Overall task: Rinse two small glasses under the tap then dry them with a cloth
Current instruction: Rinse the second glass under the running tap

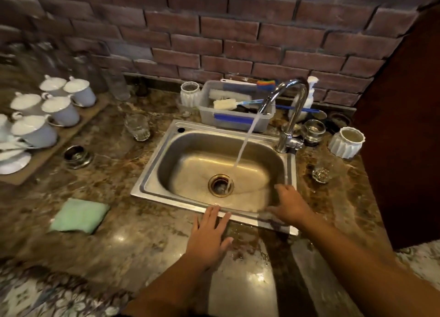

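Observation:
Water runs from the chrome tap (289,88) into the steel sink (154,169), falling near the drain (221,184). One small glass (137,127) stands on the counter left of the sink. Another small glass (322,172) stands on the counter to the right of it. A folded green cloth (79,215) lies at the front left. My left hand (210,233) hovers flat at the sink's front rim, fingers straight, holding nothing. My right hand (289,203) is spread over the sink's front right corner, empty and blurred.
A plastic tub (234,120) of brushes sits behind the sink. White ribbed pots (346,141) (189,94) stand at the right and behind. White lidded cups (60,110) fill a board at the left. A glass jar (314,129) is beside the tap. The front counter is wet.

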